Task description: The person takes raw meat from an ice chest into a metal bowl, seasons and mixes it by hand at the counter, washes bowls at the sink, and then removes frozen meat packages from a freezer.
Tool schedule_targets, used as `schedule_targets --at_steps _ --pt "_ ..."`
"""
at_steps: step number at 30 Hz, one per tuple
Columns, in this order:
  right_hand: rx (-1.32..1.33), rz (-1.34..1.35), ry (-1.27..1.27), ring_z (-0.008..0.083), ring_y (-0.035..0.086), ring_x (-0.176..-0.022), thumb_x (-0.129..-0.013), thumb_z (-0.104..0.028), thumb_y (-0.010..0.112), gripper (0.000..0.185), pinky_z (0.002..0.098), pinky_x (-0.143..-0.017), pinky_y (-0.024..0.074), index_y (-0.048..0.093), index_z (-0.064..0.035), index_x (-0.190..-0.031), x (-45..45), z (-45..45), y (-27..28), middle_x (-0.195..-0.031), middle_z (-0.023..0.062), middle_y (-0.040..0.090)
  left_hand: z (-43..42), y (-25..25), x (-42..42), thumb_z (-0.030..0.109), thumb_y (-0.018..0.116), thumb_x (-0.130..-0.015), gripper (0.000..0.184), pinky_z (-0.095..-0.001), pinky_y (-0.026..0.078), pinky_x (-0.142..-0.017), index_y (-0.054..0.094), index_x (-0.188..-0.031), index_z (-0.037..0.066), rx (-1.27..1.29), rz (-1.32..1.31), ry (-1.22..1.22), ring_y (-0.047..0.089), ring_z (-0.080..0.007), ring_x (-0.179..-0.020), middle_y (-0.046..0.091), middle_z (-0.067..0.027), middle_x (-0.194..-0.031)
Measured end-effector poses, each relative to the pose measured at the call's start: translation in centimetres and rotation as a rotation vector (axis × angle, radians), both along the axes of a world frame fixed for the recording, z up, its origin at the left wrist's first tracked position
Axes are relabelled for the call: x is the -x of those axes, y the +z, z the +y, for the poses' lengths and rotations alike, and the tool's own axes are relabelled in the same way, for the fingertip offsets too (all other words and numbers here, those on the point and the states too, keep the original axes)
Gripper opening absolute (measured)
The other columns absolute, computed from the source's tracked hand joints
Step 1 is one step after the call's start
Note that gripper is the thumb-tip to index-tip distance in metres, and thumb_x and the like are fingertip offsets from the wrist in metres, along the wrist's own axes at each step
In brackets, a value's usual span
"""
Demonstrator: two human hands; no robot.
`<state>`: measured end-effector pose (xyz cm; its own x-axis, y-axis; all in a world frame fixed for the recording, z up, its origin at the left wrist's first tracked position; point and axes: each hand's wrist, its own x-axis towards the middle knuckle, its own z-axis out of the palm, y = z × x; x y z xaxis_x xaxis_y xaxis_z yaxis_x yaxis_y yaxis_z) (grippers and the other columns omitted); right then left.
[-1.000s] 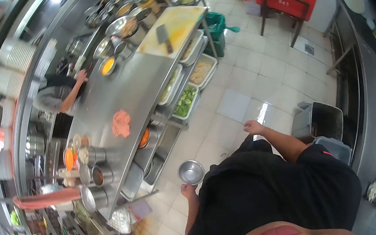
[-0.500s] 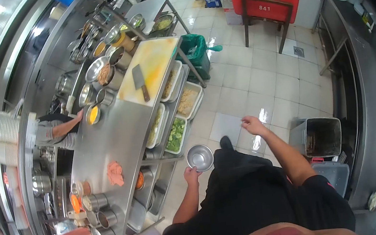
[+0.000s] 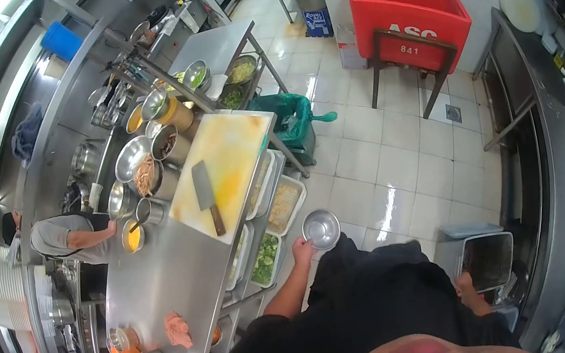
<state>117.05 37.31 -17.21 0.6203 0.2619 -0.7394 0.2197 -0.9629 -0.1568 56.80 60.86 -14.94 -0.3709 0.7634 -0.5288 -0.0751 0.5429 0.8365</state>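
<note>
My left hand grips the rim of a round metal bowl, which looks empty and is held over the floor beside the steel counter. Low at my right side, my right hand hangs near a grey bin; its fingers are too small and blurred to make out. A cleaver with a brown handle lies on a stained cutting board at the counter's far end. On the counter's near part rests a crumpled pink cloth.
A co-worker stands across the counter, a hand by a bowl of yellow liquid. Trays of greens sit beneath the counter. Ahead are a green-lined bin and a red cooler on a stand. A steel table runs along the right.
The view has moved forward along the counter. My right hand has dropped from in front of me to my side. My left hand still holds the bowl.
</note>
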Motion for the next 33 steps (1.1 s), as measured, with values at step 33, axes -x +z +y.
schedule_targets --at_steps 33 --pt "-0.876 0.338 0.513 0.0204 0.063 -0.080 -0.084 -0.019 0.059 0.029 0.0317 -0.075 0.0494 0.062 -0.0013 -0.107 -4.7 78.6 11.9 -0.086 0.0120 0.065 57.6 6.6 -27.4 0.002 0.055 -0.086 0.017 -0.0330 0.057 -0.058 0.044 -0.075 0.009 -0.131 -0.235 -0.132 0.053 -0.0118 -0.063 0.049 -0.0006 -0.073"
